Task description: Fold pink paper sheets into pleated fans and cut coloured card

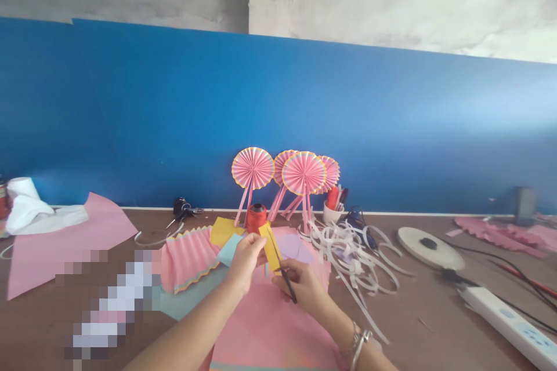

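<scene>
My left hand (pixel 245 261) pinches a strip of yellow paper (pixel 270 248) at its top edge and holds it above the table. My right hand (pixel 303 286) is closed round a pair of dark scissors (pixel 282 267), whose blades run up along the yellow strip. A light blue piece of paper (pixel 228 250) shows just behind my left hand. Under both hands lies a large pink sheet (pixel 270 330). A pleated pink paper with a yellow edge (pixel 190 258) lies to the left of my left hand.
Several finished pink paper fans (pixel 285 174) lean on the blue backboard, with a red thread spool (pixel 256 217) and a cup of pens (pixel 333 208) beside them. White paper strips (pixel 352 252) curl at the right. A power strip (pixel 507 319), cables and a white disc (pixel 429 246) lie further right.
</scene>
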{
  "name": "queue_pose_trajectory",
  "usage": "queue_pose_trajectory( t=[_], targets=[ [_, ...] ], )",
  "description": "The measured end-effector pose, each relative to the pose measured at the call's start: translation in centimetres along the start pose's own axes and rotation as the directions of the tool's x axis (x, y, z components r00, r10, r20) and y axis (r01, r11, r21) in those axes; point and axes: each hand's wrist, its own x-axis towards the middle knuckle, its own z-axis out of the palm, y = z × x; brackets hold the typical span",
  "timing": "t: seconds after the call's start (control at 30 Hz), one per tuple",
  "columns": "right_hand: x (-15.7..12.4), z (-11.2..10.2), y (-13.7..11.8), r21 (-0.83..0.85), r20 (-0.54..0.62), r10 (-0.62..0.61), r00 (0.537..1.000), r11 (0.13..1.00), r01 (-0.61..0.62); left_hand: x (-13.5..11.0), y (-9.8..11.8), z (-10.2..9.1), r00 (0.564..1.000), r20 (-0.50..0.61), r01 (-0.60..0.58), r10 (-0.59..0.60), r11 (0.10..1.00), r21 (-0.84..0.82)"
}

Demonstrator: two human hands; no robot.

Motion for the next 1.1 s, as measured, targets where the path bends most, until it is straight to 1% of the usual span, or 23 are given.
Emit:
queue_pose_trajectory(
  t=[0.23,0.37,0.53,0.7,0.93,1.0,1.1],
  targets=[
    [0.3,-0.1,0.5,0.023,0.002,0.014,1.0,1.0,-0.014,0.0,0.0,0.0,1.0,-0.015,-0.008,0.008,0.999,0.054],
    [0.1,-0.1,0.3,0.009,0.001,0.008,1.0,1.0,-0.008,-0.1,0.0,0.0,1.0,-0.022,-0.011,0.013,0.997,0.075],
    [0.1,-0.1,0.1,-0.04,-0.008,0.028,1.0,0.999,-0.029,-0.1,-0.1,0.0,0.999,-0.031,-0.015,0.018,0.995,0.098],
    [-0.1,-0.1,-0.4,-0.001,-0.014,0.041,0.999,0.999,-0.041,-0.2,-0.3,0.0,1.0,-0.02,0.001,0.001,0.994,0.11],
    [0.3,-0.4,0.0,0.048,-0.051,0.089,0.995,0.995,-0.086,0.1,-0.4,-0.3,0.999,-0.044,0.015,-0.012,0.998,0.065],
    [0.4,-0.4,0.3,0.082,-0.038,0.099,0.994,0.992,-0.096,0.3,-0.2,-0.6,0.998,-0.069,0.002,0.001,0.999,0.041],
    [0.3,-0.3,0.3,0.099,0.016,0.091,0.996,0.991,-0.092,0.7,0.2,-1.2,0.994,-0.111,-0.02,0.02,1.0,-0.002]
  ],
)
